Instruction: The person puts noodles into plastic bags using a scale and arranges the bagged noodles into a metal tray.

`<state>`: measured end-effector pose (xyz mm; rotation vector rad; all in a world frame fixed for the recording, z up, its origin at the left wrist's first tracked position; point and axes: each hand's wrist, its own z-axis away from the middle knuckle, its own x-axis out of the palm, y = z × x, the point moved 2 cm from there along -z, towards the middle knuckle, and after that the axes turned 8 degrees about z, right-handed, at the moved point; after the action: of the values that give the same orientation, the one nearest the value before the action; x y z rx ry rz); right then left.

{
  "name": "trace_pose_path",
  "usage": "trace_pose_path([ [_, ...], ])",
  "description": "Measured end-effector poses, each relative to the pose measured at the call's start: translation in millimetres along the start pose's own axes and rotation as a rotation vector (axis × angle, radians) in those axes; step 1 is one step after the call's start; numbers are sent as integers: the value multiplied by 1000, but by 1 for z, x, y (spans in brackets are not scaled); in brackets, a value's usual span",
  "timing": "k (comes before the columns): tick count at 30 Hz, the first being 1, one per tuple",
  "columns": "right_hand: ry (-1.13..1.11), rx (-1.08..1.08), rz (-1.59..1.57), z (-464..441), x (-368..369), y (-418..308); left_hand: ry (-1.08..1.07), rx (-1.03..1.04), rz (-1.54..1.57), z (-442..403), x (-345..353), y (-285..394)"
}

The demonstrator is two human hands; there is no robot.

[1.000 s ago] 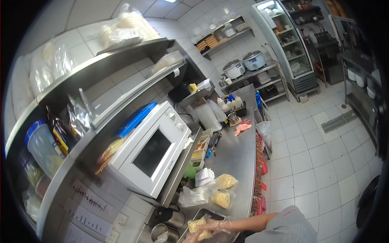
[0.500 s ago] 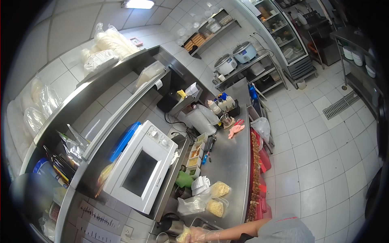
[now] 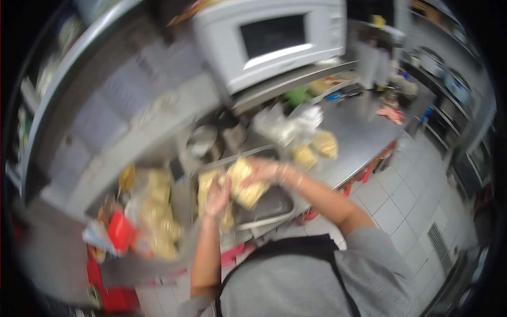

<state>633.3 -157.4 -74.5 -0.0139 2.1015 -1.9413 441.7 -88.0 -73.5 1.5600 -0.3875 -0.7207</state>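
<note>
Above a metal tray (image 3: pixel 289 207), I hold a clear bag of pale yellow food pieces (image 3: pixel 247 191). My right hand (image 3: pixel 260 171), in a clear plastic glove, is closed on its upper right side. On its left edge, my left hand (image 3: pixel 217 196) has its fingers closed, though blur softens the contact. Another yellow bag (image 3: pixel 207 185) lies at the tray's left end, partly behind my left hand. To the left of the tray are several more filled yellow bags (image 3: pixel 160 208). Two small bags of yellow pieces (image 3: pixel 323 144) rest on the counter to the right.
Behind the tray stand metal pots (image 3: pixel 205 143). A white microwave (image 3: pixel 277 39) sits on a shelf above the steel counter (image 3: pixel 359 124). Crumpled clear plastic bags (image 3: pixel 282 124) lie near the small yellow bags. A red item (image 3: pixel 121 231) is at the far left.
The view has swung down and left onto the tray and both hands. Earlier only my right hand showed, at the bottom edge with yellow food; my left hand is now in view.
</note>
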Motion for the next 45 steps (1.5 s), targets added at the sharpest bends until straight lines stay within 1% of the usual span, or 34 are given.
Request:
trace_pose_path([
  [1,-97,69,-140,-4,-3,-4,-2,-38,-46,4,-17,1],
  [2,-151,153,-29,-13,-11,3,56,27,250,12,-31,-4],
  [3,-122,158,147,-19,-17,3,175,26,301,15,-53,-15],
  [4,-235,194,278,-31,-22,15,284,34,347,22,-79,-25],
  [6,-410,277,570,-42,-19,18,335,20,470,50,-121,-43],
  [7,-479,286,530,-47,-13,30,355,20,528,64,-139,-50],
  [9,-611,298,463,-58,1,61,425,-56,561,95,-168,-63],
  [11,-725,401,196,-65,21,78,551,-114,594,121,-192,-72],
  [12,-795,450,66,-70,35,88,585,-70,568,132,-204,-73],
  [14,-804,417,197,-80,51,137,659,19,507,150,-224,-69],
  [15,-765,355,540,-79,54,134,721,70,538,154,-233,-63],
  [16,-694,280,880,-81,53,114,777,75,461,153,-243,-56],
  [18,-716,341,1122,-91,53,55,860,74,308,143,-264,-46],
  [19,-716,378,1240,-94,54,34,848,181,212,134,-282,-63],
  [22,-448,286,1222,-124,54,-7,601,215,-799,108,-299,-64],
  [23,-351,174,1215,-134,60,-15,416,110,-1023,102,-300,-59],
  [25,-346,-58,1110,-162,83,-25,330,-13,-1221,100,-304,-67],
  [26,-371,-83,1006,-174,104,-38,286,-76,-1318,96,-305,-71],
  [27,-398,-106,902,-186,125,-52,276,-147,-1310,91,-309,-70],
  [28,-454,-39,741,-193,158,-71,257,-92,-1364,88,-311,-74],
  [30,-571,-199,644,-212,213,-82,211,6,-1469,88,-315,-86],
  [32,-183,-818,574,-248,269,-25,144,-30,-1588,87,-315,-83],
  [35,-451,-452,860,-284,297,5,70,-24,-1681,94,-325,-81],
  [36,-491,-399,890,-286,299,11,54,-9,-1699,96,-330,-82],
  [38,-576,-287,953,-281,296,11,93,251,-1673,105,-336,-87],
  [39,-511,-445,889,-278,292,21,112,379,-1650,110,-337,-90],
  [40,-442,-600,819,-274,286,37,63,359,-1600,112,-341,-91],
  [41,-367,-755,746,-269,281,35,15,342,-1553,113,-345,-86],
  [42,-391,-657,818,-269,276,37,-33,328,-1507,113,-350,-79],
  [44,-427,-449,951,-257,258,-13,6,395,-1355,117,-361,-43],
  [45,-380,-328,637,-249,242,-29,20,429,-1274,118,-361,-21],
])
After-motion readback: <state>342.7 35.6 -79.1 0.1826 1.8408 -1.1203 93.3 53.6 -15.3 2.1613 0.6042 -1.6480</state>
